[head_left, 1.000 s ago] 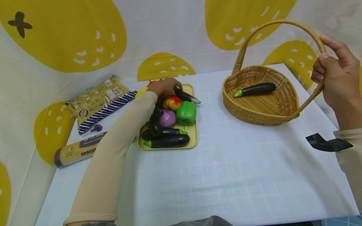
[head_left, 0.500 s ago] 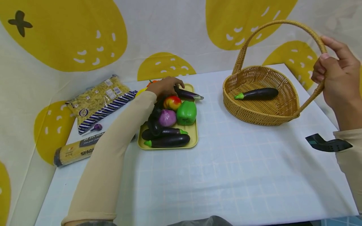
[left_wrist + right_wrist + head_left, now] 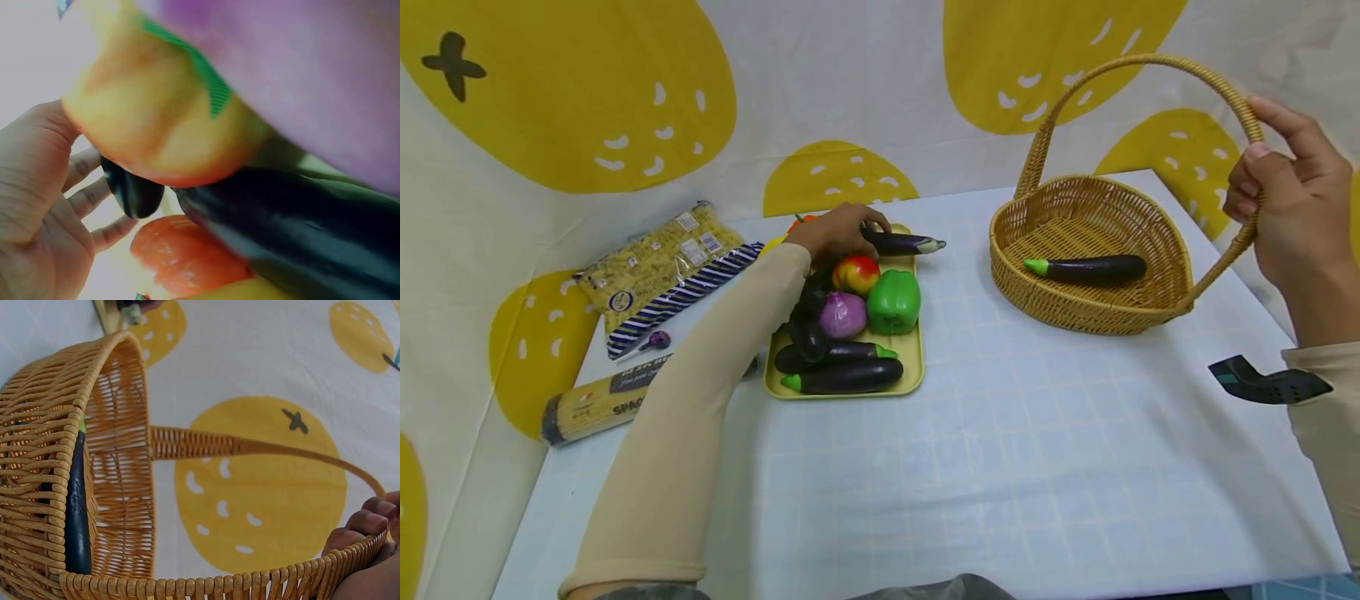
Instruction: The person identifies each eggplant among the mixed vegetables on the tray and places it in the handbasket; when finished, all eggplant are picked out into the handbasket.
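Note:
At the far end of the yellow tray (image 3: 912, 379), my left hand (image 3: 833, 233) holds a dark eggplant (image 3: 901, 242) by one end, its pale tip jutting right past the rim. In the left wrist view, fingers (image 3: 89, 197) lie behind that eggplant's dark end (image 3: 139, 194); a red-yellow fruit (image 3: 162, 119) hides part of it. My right hand (image 3: 1303, 192) grips the handle of a wicker basket (image 3: 1075, 312). One eggplant (image 3: 1093, 270) with a green stem end lies inside. The right wrist view shows curled fingers (image 3: 365, 522) around the handle.
A green bell pepper (image 3: 895, 302), a purple onion-like ball (image 3: 843, 315) and more eggplants (image 3: 848, 377) crowd the tray. Left of it lie a pasta bag (image 3: 662, 267), a lollipop (image 3: 659, 339) and a spaghetti pack (image 3: 597, 410). Patterned cloth (image 3: 850, 92) hangs behind the table.
The eggplant in my left hand has swung round, its pale tip moving right and away from me. Inside the basket, the other eggplant has shifted nearer and slightly right. My right hand keeps its grip.

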A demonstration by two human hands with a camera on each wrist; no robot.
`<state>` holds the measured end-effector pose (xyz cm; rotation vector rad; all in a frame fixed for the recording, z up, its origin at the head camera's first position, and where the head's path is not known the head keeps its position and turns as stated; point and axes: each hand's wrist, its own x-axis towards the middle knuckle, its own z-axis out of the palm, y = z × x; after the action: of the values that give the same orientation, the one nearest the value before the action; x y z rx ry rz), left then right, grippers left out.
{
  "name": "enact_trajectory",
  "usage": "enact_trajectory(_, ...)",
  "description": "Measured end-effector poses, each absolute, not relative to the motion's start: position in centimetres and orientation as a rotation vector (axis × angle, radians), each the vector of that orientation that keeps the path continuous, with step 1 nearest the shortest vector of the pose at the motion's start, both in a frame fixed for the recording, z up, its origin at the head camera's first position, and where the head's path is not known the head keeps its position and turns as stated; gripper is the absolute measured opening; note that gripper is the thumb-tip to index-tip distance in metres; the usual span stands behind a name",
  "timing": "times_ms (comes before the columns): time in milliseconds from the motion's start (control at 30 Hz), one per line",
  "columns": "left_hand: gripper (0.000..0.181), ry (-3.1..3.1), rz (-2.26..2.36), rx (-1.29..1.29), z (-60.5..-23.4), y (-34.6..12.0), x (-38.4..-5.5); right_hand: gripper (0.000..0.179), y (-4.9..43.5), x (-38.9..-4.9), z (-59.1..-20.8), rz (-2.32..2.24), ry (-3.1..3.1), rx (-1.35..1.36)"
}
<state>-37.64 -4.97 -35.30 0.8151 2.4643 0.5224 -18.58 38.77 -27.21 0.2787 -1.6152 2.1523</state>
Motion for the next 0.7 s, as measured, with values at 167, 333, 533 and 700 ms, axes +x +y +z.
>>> enact_trajectory(167, 0.047, 2.476, 0.716, 0.887, -34.5, -4.7, -37.6, 0.038, 38.7, -18.5, -27.2, 2.145, -1.622, 0.279)
enact_trajectory(333, 0.048, 2.490, 0.862, 0.994, -33.3, -3.4, -37.1, 0.038, 38.8, -18.5, -27.2, 2.123, -1.635, 0.254)
enact_trajectory(533, 0.047, 2.482, 0.992, 1.084, -32.1, -1.3, -35.8, 0.037, 38.8, -18.5, -27.2, 2.131, -1.624, 0.272)
enact_trajectory(700, 0.046, 2.492, 1.012, 1.137, -31.4, 0.6, -35.1, 0.038, 38.8, -18.5, -27.3, 2.138, -1.623, 0.293)
